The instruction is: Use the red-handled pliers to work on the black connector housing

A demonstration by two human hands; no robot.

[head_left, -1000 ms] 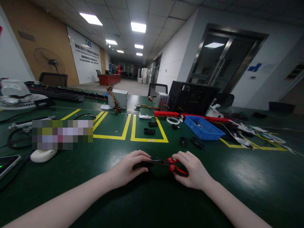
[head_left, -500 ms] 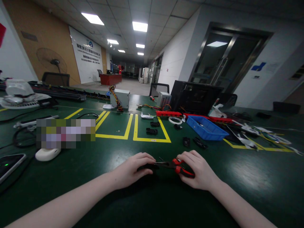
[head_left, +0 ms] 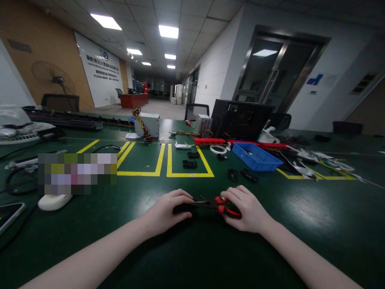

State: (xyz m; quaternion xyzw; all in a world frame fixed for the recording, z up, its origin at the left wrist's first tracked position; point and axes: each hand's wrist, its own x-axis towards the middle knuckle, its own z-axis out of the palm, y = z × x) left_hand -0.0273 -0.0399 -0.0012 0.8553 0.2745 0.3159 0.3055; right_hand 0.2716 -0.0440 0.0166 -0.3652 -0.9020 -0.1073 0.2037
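My right hand [head_left: 251,209] is wrapped round the red-and-black handles of a pair of long-nose pliers [head_left: 229,212]. The jaws point left and meet the fingertips of my left hand [head_left: 167,210]. Between the thumb and fingers of that hand sits a small black part [head_left: 183,208], mostly covered, its shape unclear in the shadow. A thin metal pin [head_left: 202,197] shows just beyond the jaws. Farther out lie two black plastic pieces [head_left: 232,174] [head_left: 249,175], with similar black pieces [head_left: 189,164] inside a yellow taped box.
A blue tray [head_left: 255,157] stands at the right, near a white ring [head_left: 218,149] and red strips [head_left: 209,141]. Behind are a power supply [head_left: 152,125] and a black computer case [head_left: 240,120]. Cables, a phone [head_left: 10,216] and a white rounded device [head_left: 55,202] lie left.
The whole view has shifted slightly, so the table's things appear a little farther left. Both hands keep their holds, with the pliers' jaws still at the left fingertips.
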